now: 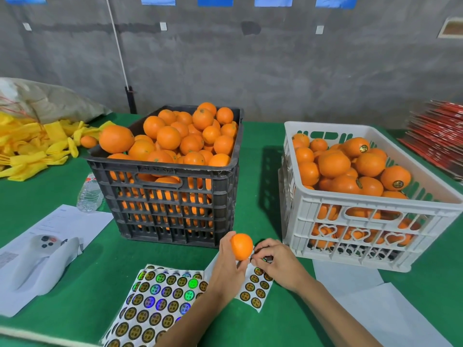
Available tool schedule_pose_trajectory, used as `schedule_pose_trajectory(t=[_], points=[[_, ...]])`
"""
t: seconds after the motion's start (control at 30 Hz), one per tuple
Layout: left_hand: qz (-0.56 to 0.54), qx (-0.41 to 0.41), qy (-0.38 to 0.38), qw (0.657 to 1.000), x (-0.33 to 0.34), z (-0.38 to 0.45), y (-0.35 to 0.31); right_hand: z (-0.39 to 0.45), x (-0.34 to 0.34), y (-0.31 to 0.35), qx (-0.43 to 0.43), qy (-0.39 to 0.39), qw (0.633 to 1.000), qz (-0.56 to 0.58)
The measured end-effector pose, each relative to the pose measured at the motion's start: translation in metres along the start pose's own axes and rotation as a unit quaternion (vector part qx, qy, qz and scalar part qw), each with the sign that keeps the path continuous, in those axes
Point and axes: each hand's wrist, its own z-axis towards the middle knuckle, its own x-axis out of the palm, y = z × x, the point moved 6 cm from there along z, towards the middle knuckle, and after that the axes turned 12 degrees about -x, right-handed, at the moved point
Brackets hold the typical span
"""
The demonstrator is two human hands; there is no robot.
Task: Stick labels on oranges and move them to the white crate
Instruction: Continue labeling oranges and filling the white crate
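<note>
The orange (241, 246) in hand sits low and central, held up above the counter (250, 136) between the two crates, with no label visible on the side facing the camera. Your left hand (229, 265) has its grip clamped round it, fingers and thumb curled about the fruit from below and behind. Your right hand (273, 259) is just beside it, fingertips pinched together on what appears to be a single label (263, 259) at the top edge of the partly used label sheet (255, 286); whether the label is fully free of its backing cannot be told.

Judged from this, you are mid-cycle: one orange picked, its label being taken, sticking and transfer not yet done.

The white crate (370, 209), to the right, is already well filled, the fruit heaped near its rim, and several oranges there show round dark labels. A good share of the work is therefore complete.

The black crate (170, 194), behind and left of your hands, is piled above its rim with unlabelled oranges, so the larger share remains. One loose orange (88, 141) lies on the counter left of it, beside the yellow foam sleeves (32, 149).

Supply is adequate: full label sheets (155, 304) lie stacked at the near edge, left of your forearm. Spent backing sheets (370, 296) lie to the right, in front of the white crate.
</note>
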Motion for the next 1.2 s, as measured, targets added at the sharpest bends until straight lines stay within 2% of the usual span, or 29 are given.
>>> schedule_pose_trajectory(t=[0.17,0.33,0.43,0.57,0.8,0.9,1.03,1.1,1.17,1.2], points=[[-0.004,-0.015,0.006,1.0,-0.002,0.001,0.003,0.0,-0.004,-0.002,0.017,-0.025,1.0,0.005],[-0.005,-0.019,0.005,1.0,-0.003,-0.001,0.002,-0.001,0.003,0.006,-0.026,-0.023,0.988,-0.15],[-0.015,-0.03,0.007,0.999,-0.003,-0.001,0.003,-0.006,-0.002,0.01,0.017,-0.092,0.99,-0.103],[-0.051,-0.023,0.001,0.998,-0.006,0.0,-0.006,-0.008,-0.023,0.033,0.044,-0.24,0.965,-0.097],[-0.133,0.049,-0.036,0.989,-0.04,0.013,-0.092,0.004,-0.065,0.105,-0.105,-0.296,0.935,-0.166],[-0.097,0.136,-0.08,0.983,-0.065,0.018,-0.145,0.015,-0.096,0.134,-0.124,-0.345,0.915,-0.168],[0.002,0.257,-0.051,0.965,-0.088,0.029,-0.206,0.044,-0.153,0.134,-0.085,-0.383,0.92,0.003],[0.068,0.3,-0.065,0.949,-0.102,0.039,-0.225,0.061,-0.183,0.125,-0.059,-0.38,0.923,-0.032],[0.154,0.313,-0.158,0.924,-0.125,0.054,-0.235,0.075,-0.206,0.112,-0.03,-0.369,0.922,-0.117],[0.183,0.283,-0.197,0.921,-0.138,0.066,-0.235,0.08,-0.213,0.105,-0.02,-0.366,0.917,-0.157]])
